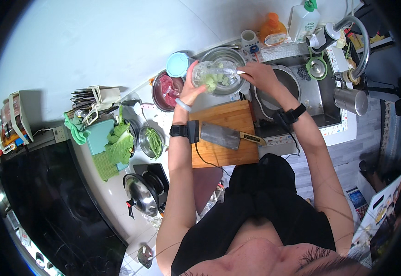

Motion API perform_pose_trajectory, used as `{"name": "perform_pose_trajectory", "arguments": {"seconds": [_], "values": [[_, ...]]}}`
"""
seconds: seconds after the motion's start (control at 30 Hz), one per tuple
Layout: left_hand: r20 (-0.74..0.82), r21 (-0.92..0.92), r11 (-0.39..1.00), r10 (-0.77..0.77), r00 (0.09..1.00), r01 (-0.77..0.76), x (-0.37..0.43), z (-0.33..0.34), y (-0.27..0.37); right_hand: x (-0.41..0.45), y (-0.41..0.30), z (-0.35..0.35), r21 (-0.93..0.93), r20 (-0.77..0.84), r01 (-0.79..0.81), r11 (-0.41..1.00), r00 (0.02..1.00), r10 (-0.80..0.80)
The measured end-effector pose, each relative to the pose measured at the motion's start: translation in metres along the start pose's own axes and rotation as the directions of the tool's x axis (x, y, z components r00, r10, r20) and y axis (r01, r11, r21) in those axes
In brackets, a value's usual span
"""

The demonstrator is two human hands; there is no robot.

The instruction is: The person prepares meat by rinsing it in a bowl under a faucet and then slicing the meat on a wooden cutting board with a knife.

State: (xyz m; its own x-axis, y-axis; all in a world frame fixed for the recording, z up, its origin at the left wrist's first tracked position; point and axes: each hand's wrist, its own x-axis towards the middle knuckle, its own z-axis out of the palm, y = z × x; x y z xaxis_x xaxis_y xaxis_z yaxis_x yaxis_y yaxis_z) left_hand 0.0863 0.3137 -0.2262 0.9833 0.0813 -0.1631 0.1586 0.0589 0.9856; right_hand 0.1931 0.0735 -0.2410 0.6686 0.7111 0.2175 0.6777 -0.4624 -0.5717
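Observation:
My left hand (189,90) grips a clear container (197,73), tilted on its side, with pale green vegetable pieces (214,81) showing in and around its mouth. Between finger and thumb of my right hand (261,76) is the white end of a slim utensil (241,72); its other end reaches toward the container and is hard to make out. Both hands are above a wide stainless steel bowl (224,51). In front of me a cleaver (220,135) lies flat on a wooden cutting board (228,114), touched by neither hand.
Left of the bowl are a blue-lidded tub (178,65) and a metal bowl of raw meat (168,91). Green beans (153,142) and leafy greens (120,141) are farther left. On the right, the sink (319,100) holds a pot (283,86), below a curved faucet (362,38).

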Motion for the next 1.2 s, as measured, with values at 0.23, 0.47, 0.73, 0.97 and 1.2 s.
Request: {"name": "perform_pose_trajectory", "arguments": {"seconds": [0.23, 0.47, 0.73, 0.97, 1.2], "values": [[0.005, 0.060, 0.998, 0.004, 1.000, -0.005, 0.003, 0.001, 0.008, -0.001, 0.002, 0.010, 0.166, -0.110, 0.067, 0.984, 0.993, -0.049], [0.026, 0.079, 0.997, 0.023, 0.999, -0.025, 0.006, 0.007, 0.017, 0.004, -0.004, 0.015, 0.129, -0.124, -0.005, 0.992, 0.992, 0.021], [-0.024, 0.046, 0.997, 0.063, 0.998, -0.062, 0.009, 0.000, 0.014, 0.003, -0.019, 0.023, 0.167, -0.076, -0.110, 0.980, 0.989, 0.124], [-0.017, 0.307, 0.946, 0.113, 0.993, -0.102, 0.008, 0.003, 0.022, -0.009, -0.029, 0.009, 0.113, 0.000, -0.143, 0.983, 0.990, 0.144], [-0.028, 0.276, 0.953, 0.137, 0.990, -0.124, 0.011, 0.003, 0.022, -0.021, -0.027, 0.014, 0.414, -0.038, -0.032, 0.910, 0.998, 0.053]]}}
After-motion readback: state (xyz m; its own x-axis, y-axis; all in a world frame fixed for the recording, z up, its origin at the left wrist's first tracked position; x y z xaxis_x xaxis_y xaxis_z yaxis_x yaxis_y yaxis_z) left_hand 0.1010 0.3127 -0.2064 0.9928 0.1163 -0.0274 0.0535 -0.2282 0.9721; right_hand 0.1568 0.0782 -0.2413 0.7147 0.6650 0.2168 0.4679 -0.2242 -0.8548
